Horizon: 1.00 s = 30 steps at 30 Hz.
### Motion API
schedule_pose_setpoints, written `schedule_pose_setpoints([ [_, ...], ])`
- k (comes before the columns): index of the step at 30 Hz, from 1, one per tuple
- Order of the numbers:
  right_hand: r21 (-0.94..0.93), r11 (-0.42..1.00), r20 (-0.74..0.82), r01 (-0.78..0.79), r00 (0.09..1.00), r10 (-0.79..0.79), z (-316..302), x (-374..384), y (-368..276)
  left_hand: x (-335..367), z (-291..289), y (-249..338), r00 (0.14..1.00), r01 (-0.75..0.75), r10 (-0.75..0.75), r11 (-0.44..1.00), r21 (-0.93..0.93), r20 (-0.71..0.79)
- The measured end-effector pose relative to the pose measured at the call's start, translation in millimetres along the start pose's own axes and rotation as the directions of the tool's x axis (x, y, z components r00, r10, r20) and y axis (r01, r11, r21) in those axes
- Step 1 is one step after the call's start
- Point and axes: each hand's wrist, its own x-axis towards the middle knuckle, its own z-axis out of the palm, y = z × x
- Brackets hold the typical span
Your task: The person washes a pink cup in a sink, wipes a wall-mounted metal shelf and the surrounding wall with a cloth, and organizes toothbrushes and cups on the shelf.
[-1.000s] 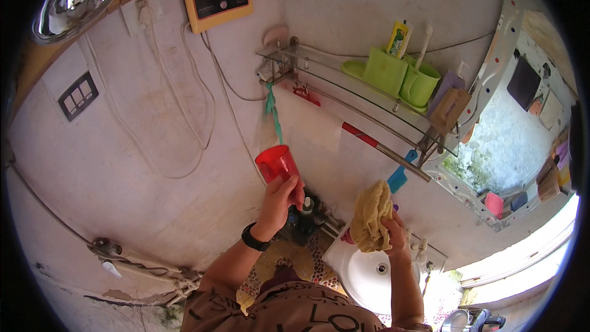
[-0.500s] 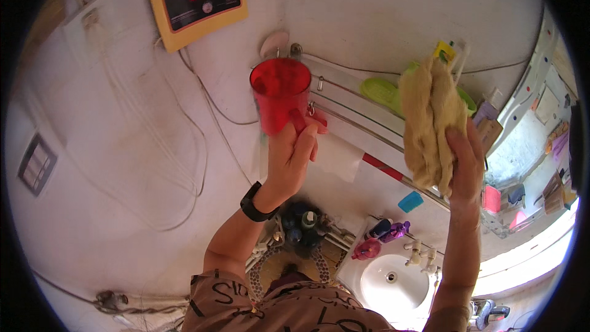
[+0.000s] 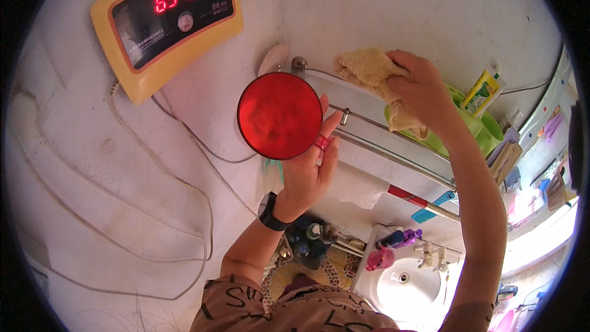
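A red see-through mug point(image 3: 279, 115) is in my left hand point(image 3: 307, 178), gripped by its handle; its round mouth faces me. A black band circles that wrist. My right hand point(image 3: 421, 89) pinches a yellowish cloth point(image 3: 372, 74) from above. The cloth hangs beside the glass shelf, in front of a light-green caddy point(image 3: 470, 124). A gap of wall and shelf rail separates cloth and mug.
At the upper left, a yellow-framed panel point(image 3: 175, 24) with a lit display hangs on the wall, cables below it. A metal rail shelf point(image 3: 393, 160) crosses the right wall, holding a yellow tube point(image 3: 482, 91). Lower down are a white sink point(image 3: 405, 295) and bottles point(image 3: 393, 240).
The mug has tipped so that its mouth faces me. My right hand has swung up and left with the cloth, now bunched and nearer the mug. The view has shifted closer to the panel.
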Motion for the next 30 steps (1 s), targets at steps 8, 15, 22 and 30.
schedule_pose_setpoints([
  [8, -0.049, 0.987, -0.068, -0.152, 0.987, 0.148, -6.2, 4.2, -32.9, -13.8, -22.8, 1.0, 0.982, 0.187, -0.159, 0.881, -0.434, 0.101],
  [15, 0.001, 0.997, -0.183, 0.073, 0.98, -0.072, -6.1, 6.0, -10.3, 13.4, -12.2, -10.0, 0.995, 0.096, -0.1, 0.988, -0.124, -0.024],
  [22, -0.118, 0.975, -0.089, 0.189, 0.976, -0.2, 36.9, 18.1, 23.6, 13.1, 10.5, -29.9, 0.98, 0.201, -0.201, 0.979, -0.031, 0.007],
  [30, -0.495, 0.822, 0.554, 0.283, 0.831, 0.048, 34.8, 29.7, 11.0, 3.9, 3.1, -56.3, 0.999, 0.015, -0.008, 0.975, 0.22, -0.034],
])
